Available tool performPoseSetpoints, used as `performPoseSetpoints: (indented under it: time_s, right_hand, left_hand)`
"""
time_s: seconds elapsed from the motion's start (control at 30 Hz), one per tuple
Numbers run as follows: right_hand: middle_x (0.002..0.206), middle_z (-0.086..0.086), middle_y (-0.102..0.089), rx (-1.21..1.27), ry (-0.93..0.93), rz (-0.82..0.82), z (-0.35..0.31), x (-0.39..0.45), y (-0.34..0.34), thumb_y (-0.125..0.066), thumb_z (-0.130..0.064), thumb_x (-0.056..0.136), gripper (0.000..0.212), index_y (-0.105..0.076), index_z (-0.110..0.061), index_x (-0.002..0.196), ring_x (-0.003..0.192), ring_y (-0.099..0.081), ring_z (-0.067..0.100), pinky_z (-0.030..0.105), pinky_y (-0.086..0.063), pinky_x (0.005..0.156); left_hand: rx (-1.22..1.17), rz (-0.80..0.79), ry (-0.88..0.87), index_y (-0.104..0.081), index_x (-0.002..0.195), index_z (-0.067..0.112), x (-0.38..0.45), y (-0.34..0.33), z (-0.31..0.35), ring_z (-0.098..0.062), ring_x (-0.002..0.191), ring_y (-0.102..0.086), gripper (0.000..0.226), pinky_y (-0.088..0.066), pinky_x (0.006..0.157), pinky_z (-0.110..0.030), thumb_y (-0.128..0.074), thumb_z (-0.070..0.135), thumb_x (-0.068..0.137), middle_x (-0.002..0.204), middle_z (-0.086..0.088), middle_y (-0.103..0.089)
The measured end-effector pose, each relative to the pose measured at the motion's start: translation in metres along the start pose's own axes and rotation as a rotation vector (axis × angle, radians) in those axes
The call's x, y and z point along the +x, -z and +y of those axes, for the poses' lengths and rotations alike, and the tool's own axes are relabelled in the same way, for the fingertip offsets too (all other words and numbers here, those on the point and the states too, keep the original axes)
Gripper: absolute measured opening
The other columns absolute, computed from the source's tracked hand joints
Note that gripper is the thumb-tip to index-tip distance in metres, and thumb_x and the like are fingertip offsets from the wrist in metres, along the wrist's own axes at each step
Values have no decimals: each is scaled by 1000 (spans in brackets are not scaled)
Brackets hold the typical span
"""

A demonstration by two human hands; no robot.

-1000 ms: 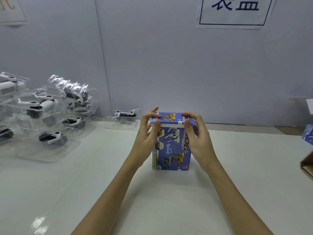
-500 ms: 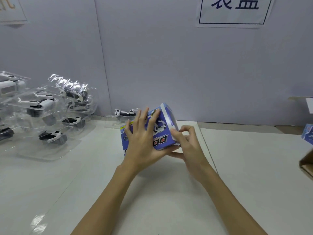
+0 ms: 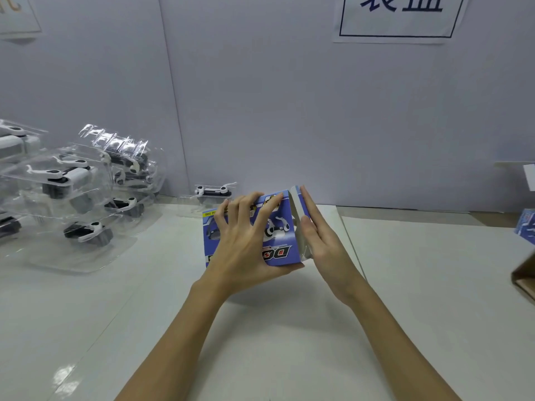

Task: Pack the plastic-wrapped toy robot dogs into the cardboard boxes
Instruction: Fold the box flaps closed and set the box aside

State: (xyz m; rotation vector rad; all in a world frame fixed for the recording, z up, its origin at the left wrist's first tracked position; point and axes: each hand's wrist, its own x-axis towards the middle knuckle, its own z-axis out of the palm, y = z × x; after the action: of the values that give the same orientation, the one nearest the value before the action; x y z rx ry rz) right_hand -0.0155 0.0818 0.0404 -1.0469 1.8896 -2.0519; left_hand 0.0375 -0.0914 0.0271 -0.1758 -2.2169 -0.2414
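Note:
A blue printed cardboard box [image 3: 282, 241] lies tipped on its side at the middle of the table, its end flap facing right. My left hand [image 3: 243, 244] grips it from above, fingers spread over the printed face and thumb under the near edge. My right hand [image 3: 321, 241] lies flat with straight fingers against the flap [image 3: 296, 209] at the box's right end. A pile of plastic-wrapped toy robot dogs [image 3: 81, 186] sits at the left, and one more wrapped dog [image 3: 212, 192] lies by the wall behind the box.
The white table [image 3: 289, 328] runs up to a grey wall with a paper sign [image 3: 399, 15]. At the right edge are another blue box [image 3: 525, 230] and the corner of a brown carton [image 3: 524, 279].
The box stood upright between both hands; it has been tipped over to the left onto its side. My right hand has gone from pinching the end to lying flat against the flap.

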Motion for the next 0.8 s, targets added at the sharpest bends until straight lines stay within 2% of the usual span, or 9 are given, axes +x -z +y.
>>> performPoseSetpoints:
  time_s: [0.07,0.2,0.37,0.5,0.67,0.8]
  right_hand:
    - [143,-17,-57,-7,9,23,2,1,1,-41,-34,107,53,-32,-45,158,120,-65,1,22,-60,78]
    - [143,-8,-58,-25,18,61,3,1,1,-47,-38,97,60,-37,-41,156,119,-66,3,29,-64,78]
    - [144,-9,-58,-59,29,71,5,2,1,-48,-38,94,65,-37,-36,158,122,-66,9,36,-65,81]
    - [141,-12,-59,-89,53,59,8,3,1,-49,-37,96,65,-36,-35,159,124,-65,10,31,-64,78]
    - [150,-12,-49,-59,39,11,11,3,-7,-40,-42,101,60,-28,-46,159,131,-60,10,27,-62,82]
    - [158,-14,-37,0,41,-26,8,1,-7,-39,-42,101,62,-19,-46,160,139,-52,13,25,-59,86]
  left_hand:
    - [9,18,1,-35,155,23,0,-2,0,-30,137,-40,108,-33,110,-65,-61,87,72,148,-13,-45]
    - [26,14,22,-30,155,29,-1,-6,2,-32,140,-40,106,-29,115,-64,-57,89,72,150,-14,-45]
    - [88,49,-30,-33,155,39,-1,-8,3,-33,141,-36,98,-30,113,-64,-58,88,74,150,-15,-41]
    - [118,75,-71,-40,152,43,-1,-9,6,-34,140,-33,88,-33,111,-64,-60,84,77,150,-16,-39]
    - [91,81,-52,-42,148,41,-2,-9,6,-34,139,-33,88,-34,110,-65,-70,77,72,149,-17,-40]
    - [66,49,-44,-43,149,41,1,-4,5,-33,140,-35,84,-34,112,-64,-60,83,78,152,-19,-45]
